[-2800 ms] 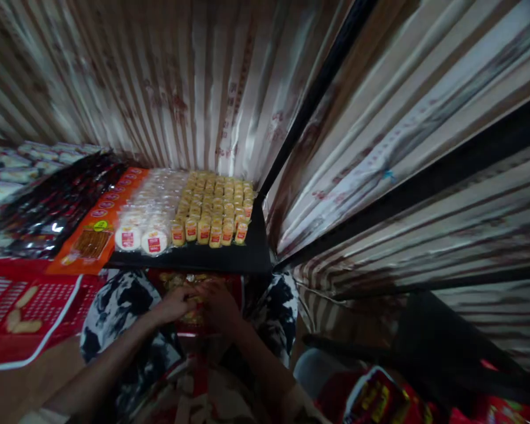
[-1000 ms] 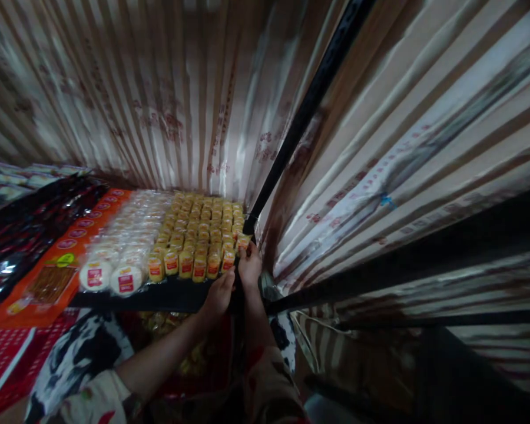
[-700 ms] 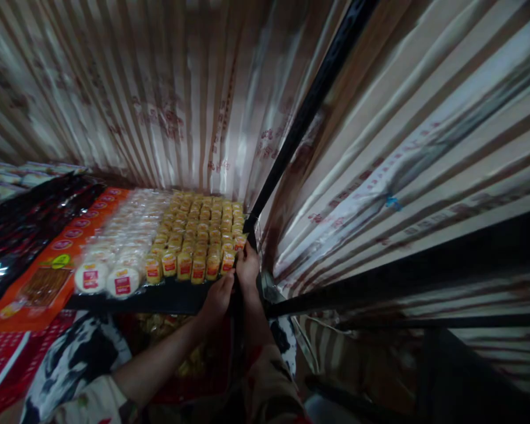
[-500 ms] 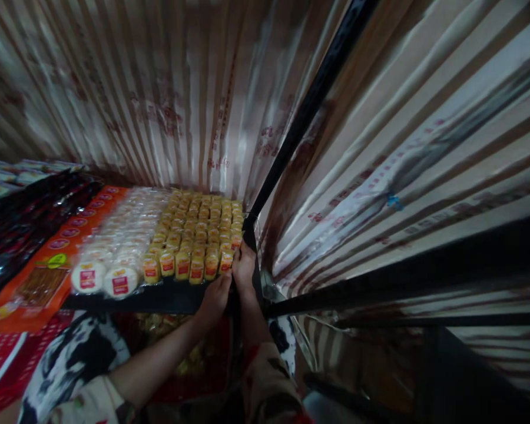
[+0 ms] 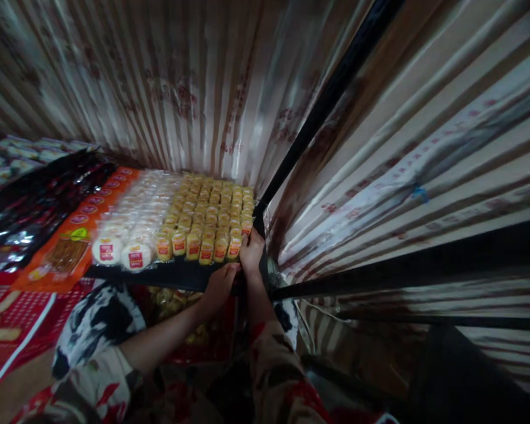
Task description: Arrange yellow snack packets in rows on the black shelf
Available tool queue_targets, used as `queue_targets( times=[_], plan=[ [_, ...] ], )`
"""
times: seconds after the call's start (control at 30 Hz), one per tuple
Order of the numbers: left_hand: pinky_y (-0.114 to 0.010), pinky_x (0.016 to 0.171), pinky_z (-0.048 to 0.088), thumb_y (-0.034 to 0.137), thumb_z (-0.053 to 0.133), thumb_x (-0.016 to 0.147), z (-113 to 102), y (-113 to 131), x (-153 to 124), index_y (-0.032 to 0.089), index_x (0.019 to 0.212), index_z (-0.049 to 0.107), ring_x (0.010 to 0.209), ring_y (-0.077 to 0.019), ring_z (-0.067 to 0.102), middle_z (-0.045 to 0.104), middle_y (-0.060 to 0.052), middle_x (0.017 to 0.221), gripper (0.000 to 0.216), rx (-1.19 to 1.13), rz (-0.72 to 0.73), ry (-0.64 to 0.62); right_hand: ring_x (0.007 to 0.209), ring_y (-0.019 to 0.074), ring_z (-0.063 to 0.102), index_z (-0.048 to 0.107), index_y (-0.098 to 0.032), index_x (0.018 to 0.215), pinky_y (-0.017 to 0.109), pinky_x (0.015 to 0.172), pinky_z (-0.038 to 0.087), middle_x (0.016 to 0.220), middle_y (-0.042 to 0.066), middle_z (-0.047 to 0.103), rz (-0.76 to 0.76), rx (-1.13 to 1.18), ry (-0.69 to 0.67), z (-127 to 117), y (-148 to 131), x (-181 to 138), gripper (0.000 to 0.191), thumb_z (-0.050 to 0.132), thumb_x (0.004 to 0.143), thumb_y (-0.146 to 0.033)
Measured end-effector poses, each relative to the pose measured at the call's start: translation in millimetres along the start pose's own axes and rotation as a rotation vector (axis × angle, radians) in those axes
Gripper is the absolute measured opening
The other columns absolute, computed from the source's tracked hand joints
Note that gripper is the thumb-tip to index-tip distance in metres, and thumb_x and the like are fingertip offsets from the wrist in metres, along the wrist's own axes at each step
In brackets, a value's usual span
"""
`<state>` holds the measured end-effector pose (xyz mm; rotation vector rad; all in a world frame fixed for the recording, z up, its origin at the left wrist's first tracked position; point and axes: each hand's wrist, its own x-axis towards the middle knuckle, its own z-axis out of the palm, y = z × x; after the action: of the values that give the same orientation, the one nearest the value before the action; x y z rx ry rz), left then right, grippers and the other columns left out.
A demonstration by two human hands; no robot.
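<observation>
Rows of small yellow wrapped snacks [image 5: 212, 215] with red labels fill the right end of a black shelf [image 5: 176, 275]. My right hand [image 5: 251, 250] rests at the front right corner of these rows, its fingers closed against the snacks there. Just below it, my left hand [image 5: 221, 282] curls at the shelf's front edge, fingers bent; what it holds, if anything, is hidden. Under the shelf, between my knees, lies a red bag of yellow snacks [image 5: 181, 306].
Round white packets [image 5: 128, 229] sit left of the yellow rows, then orange packets [image 5: 70, 247] and dark packets [image 5: 30, 212]. A black post [image 5: 327, 112] rises from the shelf corner. Striped plastic sheeting [image 5: 181, 88] hangs behind and to the right. Red flat packs [image 5: 9, 318] lie at lower left.
Both hands rose from the red bag below up to the shelf's front right corner. Over the last second they have stayed there, shifting only slightly.
</observation>
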<state>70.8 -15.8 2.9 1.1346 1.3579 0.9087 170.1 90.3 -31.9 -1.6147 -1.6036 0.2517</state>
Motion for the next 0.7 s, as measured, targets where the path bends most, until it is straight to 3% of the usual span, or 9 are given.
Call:
queue_targets(
  times=[0.2,0.43,0.57,0.7],
  plan=[
    [-0.027,0.08,0.046,0.042,0.027,0.089,-12.8,-9.6,-36.9,0.017,0.095,0.062,0.087,-0.0169,0.061,0.068,-0.005,0.093,0.043,0.081,0.026,0.008,0.113,0.0267,0.049,0.048,-0.002,0.124,0.045,0.099,0.035,0.122,0.022,0.055,0.07,-0.007,0.036,-0.7,2.7,-0.6,0.049,0.04,0.082,-0.026],
    [-0.027,0.073,0.044,0.038,0.028,0.089,-34.1,-36.4,-78.6,0.02,0.084,0.063,0.076,-0.017,0.06,0.066,-0.005,0.08,0.039,0.22,-0.047,0.035,0.11,0.0219,0.053,0.05,-0.009,0.122,0.041,0.098,0.038,0.117,0.016,0.059,0.228,0.162,0.177,-15.8,-1.1,-31.0,0.043,0.031,0.086,-0.025],
    [-0.028,0.068,0.045,0.034,0.032,0.087,-43.7,-66.6,-87.7,0.019,0.081,0.062,0.069,-0.0177,0.061,0.066,-0.006,0.073,0.034,0.233,-0.198,0.053,0.115,0.0205,0.05,0.049,-0.01,0.125,0.04,0.101,0.036,0.124,0.014,0.055,0.245,0.197,0.054,-20.7,-2.5,-45.5,0.047,0.036,0.083,-0.024],
    [-0.028,0.07,0.045,0.031,0.033,0.086,-48.5,-75.4,-89.1,0.018,0.078,0.062,0.073,-0.0185,0.063,0.067,-0.005,0.074,0.033,0.286,-0.206,0.078,0.119,0.0194,0.047,0.048,-0.011,0.127,0.038,0.103,0.035,0.128,0.013,0.053,0.221,0.214,0.005,-20.1,-7.3,-41.0,0.05,0.038,0.08,-0.024]
  ],
)
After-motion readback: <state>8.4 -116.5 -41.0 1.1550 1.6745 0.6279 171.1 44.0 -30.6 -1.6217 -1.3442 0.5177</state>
